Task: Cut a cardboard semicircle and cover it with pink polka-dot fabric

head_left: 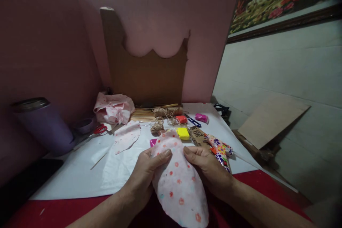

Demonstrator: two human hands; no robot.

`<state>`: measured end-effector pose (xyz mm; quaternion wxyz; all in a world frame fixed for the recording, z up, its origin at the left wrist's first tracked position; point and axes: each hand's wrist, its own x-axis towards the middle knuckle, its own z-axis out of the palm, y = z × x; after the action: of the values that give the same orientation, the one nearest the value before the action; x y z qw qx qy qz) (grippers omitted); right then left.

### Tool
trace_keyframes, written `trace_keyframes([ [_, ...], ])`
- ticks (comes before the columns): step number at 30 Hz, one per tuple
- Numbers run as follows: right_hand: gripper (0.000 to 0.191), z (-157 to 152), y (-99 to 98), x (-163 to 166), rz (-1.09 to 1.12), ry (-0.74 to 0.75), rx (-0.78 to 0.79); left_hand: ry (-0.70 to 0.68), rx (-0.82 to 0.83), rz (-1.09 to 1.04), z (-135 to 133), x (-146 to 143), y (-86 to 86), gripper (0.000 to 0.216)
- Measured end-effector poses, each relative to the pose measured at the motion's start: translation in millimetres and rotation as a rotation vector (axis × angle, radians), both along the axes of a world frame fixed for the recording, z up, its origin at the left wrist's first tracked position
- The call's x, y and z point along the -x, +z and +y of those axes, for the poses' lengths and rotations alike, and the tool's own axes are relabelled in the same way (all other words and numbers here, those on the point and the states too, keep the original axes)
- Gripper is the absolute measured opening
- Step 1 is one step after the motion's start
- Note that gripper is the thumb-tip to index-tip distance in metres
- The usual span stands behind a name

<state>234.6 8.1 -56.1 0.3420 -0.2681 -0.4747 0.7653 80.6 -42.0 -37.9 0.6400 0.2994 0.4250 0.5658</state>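
Both of my hands hold a leaf-shaped piece of white fabric with small red and pink flowers (178,181) over the near edge of the table. My left hand (149,171) grips its left edge, thumb pressed on top. My right hand (205,167) pinches its right edge with the thumb on the cloth. The fabric's lower end hangs toward my lap. A second cut piece of the same fabric (127,136) lies flat on the white sheet (80,171) to the left.
Behind the hands lie a yellow clay block (183,133), a flower-patterned glue gun (221,151), twine (157,125), wooden sticks (143,114), red scissors (98,130), crumpled fabric (113,108) and a purple tumbler (44,124). A cut cardboard panel (145,74) leans on the pink backboard.
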Motion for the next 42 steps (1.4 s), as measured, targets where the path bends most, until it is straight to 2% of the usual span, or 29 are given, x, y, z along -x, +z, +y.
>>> trace_keyframes([
  [4, 0.047, 0.2, 2.3, -0.9, -0.055, -0.021, -0.063, 0.068, 0.022, 0.042, 1.0, 1.4, -2.8, 0.03],
  [9, 0.037, -1.6, 7.4, -3.1, -0.105, 0.036, -0.091, 0.087, 0.026, 0.064, 1.8, 3.1, -4.4, 0.035],
  [17, 0.027, -0.4, 6.9, -4.1, -0.04, 0.143, -0.054, 0.066, 0.001, 0.02, 2.5, 3.0, -0.4, 0.032],
  [26, 0.028, 0.7, 6.9, -2.3, -0.019, 0.097, -0.046, 0.05, 0.027, 0.066, 1.5, 4.1, 1.8, 0.032],
  [30, 0.029, 0.7, 3.3, -2.2, -0.024, 0.102, -0.071, 0.046, 0.034, 0.101, 2.5, 5.4, -1.2, 0.03],
  [32, 0.029, -1.7, 4.6, -3.8, -0.073, 0.094, -0.134, 0.072, 0.029, 0.104, 2.8, 5.9, -1.9, 0.031],
  [34, 0.03, -2.8, 12.9, -6.9, -0.188, 0.036, -0.293, 0.101, 0.021, 0.086, 3.1, 6.3, -1.3, 0.03],
  [37, 0.027, 11.3, 40.6, -10.5, -0.411, -0.143, -0.6, 0.143, 0.047, 0.049, 4.7, 6.7, 1.2, 0.028],
  [39, 0.023, 40.0, 63.8, -8.2, -0.528, -0.252, -0.705, 0.175, 0.087, 0.05, 7.1, 7.6, 2.0, 0.027],
  [42, 0.014, 112.0, 91.5, 6.1, -0.673, -0.457, -0.709, 0.212, 0.148, 0.028, 12.8, 11.5, -0.4, 0.028],
])
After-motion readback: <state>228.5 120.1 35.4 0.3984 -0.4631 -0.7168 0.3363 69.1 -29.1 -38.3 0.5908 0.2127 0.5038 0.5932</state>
